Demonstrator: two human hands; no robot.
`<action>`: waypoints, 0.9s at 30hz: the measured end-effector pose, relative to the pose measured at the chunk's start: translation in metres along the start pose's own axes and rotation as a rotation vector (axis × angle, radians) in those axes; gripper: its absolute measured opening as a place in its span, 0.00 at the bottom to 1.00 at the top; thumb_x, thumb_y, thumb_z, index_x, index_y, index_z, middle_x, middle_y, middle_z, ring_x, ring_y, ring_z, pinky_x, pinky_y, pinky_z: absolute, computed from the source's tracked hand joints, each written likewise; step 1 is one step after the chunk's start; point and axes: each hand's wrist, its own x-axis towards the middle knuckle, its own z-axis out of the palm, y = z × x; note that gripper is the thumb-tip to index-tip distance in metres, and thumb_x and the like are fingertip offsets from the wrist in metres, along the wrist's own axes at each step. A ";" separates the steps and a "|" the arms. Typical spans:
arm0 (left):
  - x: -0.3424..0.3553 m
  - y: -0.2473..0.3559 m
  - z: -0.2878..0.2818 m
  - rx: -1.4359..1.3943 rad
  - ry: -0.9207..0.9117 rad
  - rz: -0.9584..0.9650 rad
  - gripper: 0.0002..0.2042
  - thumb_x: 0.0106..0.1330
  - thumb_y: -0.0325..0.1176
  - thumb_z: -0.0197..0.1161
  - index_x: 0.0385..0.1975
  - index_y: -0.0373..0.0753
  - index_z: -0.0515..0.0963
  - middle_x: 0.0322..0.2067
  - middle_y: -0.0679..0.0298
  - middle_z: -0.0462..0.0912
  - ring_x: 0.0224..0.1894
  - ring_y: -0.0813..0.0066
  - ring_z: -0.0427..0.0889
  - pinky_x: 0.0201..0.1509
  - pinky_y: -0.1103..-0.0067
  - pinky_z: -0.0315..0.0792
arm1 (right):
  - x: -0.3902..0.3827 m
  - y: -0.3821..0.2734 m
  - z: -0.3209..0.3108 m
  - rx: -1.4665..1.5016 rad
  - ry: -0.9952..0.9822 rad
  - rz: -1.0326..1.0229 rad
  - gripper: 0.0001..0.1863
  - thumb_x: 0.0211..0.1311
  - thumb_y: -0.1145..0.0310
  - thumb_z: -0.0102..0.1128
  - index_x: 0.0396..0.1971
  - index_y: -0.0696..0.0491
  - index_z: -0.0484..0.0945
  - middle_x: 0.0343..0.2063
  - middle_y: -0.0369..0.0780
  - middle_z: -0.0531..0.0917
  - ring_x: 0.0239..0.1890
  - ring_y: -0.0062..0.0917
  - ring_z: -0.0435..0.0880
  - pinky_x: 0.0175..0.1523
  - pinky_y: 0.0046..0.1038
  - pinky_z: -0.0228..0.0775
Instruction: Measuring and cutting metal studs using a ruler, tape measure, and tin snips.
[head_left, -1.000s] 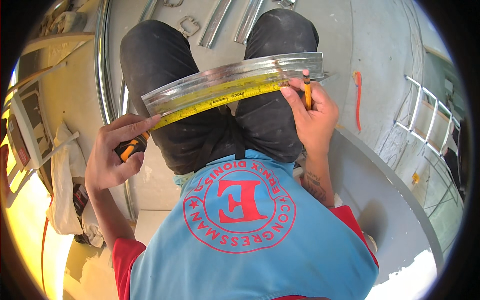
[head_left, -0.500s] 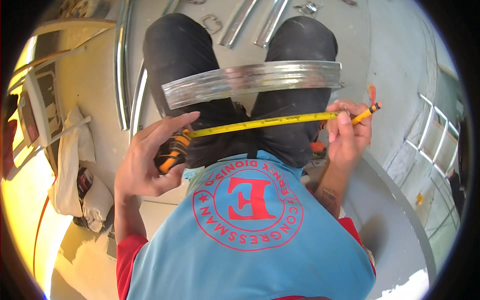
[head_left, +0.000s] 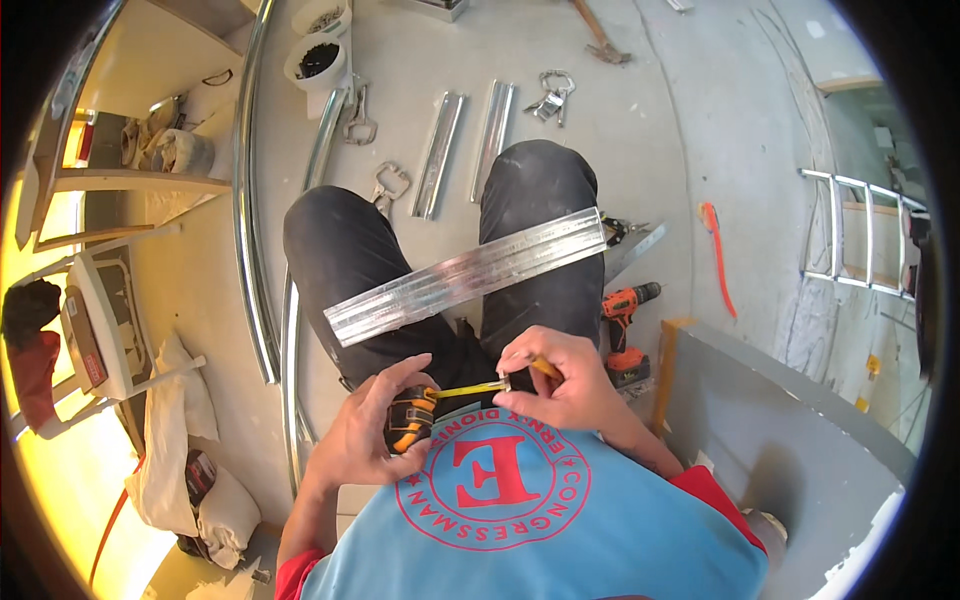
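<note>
My left hand (head_left: 368, 425) is wrapped round an orange and black tape measure (head_left: 408, 418), close to my shirt. A short stretch of yellow blade (head_left: 466, 391) runs from its case to my right hand (head_left: 565, 380). The fingers of that hand pinch the blade's end and also keep hold of a yellow pencil (head_left: 546, 368). Across my thighs, just beyond both hands, lies a shiny metal channel (head_left: 465, 275), tilted up toward the right and touched by neither hand.
On the floor ahead are two short metal channels (head_left: 437, 155), locking clamps (head_left: 390, 184) and a hammer (head_left: 604, 46). Long metal channels (head_left: 250, 190) run along the left. An orange cordless drill (head_left: 626, 310) stands by my right knee, near a grey panel (head_left: 790, 400). Small tubs (head_left: 318, 62) hold fasteners.
The long span of tape blade has shortened as my right hand came left toward the case. Both hands are now lower and nearer my shirt. My view has shifted, showing more floor ahead.
</note>
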 end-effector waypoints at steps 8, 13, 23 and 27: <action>0.007 -0.002 -0.003 0.082 0.033 -0.040 0.46 0.51 0.28 0.74 0.75 0.32 0.63 0.55 0.47 0.84 0.57 0.53 0.86 0.64 0.66 0.78 | 0.009 0.000 -0.006 -0.082 0.016 0.033 0.20 0.62 0.67 0.81 0.47 0.60 0.84 0.44 0.36 0.87 0.18 0.11 0.71 0.27 0.19 0.65; -0.004 -0.012 0.003 0.327 0.145 -0.043 0.41 0.54 0.33 0.78 0.70 0.32 0.69 0.56 0.45 0.83 0.57 0.47 0.85 0.65 0.60 0.77 | 0.012 -0.003 -0.013 -0.112 0.017 -0.025 0.18 0.64 0.63 0.80 0.44 0.59 0.85 0.45 0.39 0.88 0.21 0.13 0.73 0.28 0.21 0.66; -0.004 -0.034 0.023 0.778 0.104 0.115 0.26 0.60 0.39 0.77 0.58 0.35 0.83 0.49 0.58 0.84 0.49 0.56 0.82 0.53 0.64 0.76 | 0.028 0.033 -0.010 -0.171 0.044 0.012 0.19 0.66 0.62 0.78 0.49 0.60 0.86 0.36 0.36 0.87 0.21 0.13 0.72 0.29 0.20 0.66; 0.014 -0.019 0.007 0.696 0.144 0.191 0.25 0.59 0.37 0.78 0.57 0.36 0.84 0.49 0.59 0.84 0.49 0.57 0.83 0.52 0.65 0.76 | 0.032 0.034 -0.013 -0.165 0.044 0.012 0.18 0.66 0.61 0.78 0.47 0.58 0.87 0.35 0.36 0.87 0.21 0.14 0.73 0.29 0.21 0.67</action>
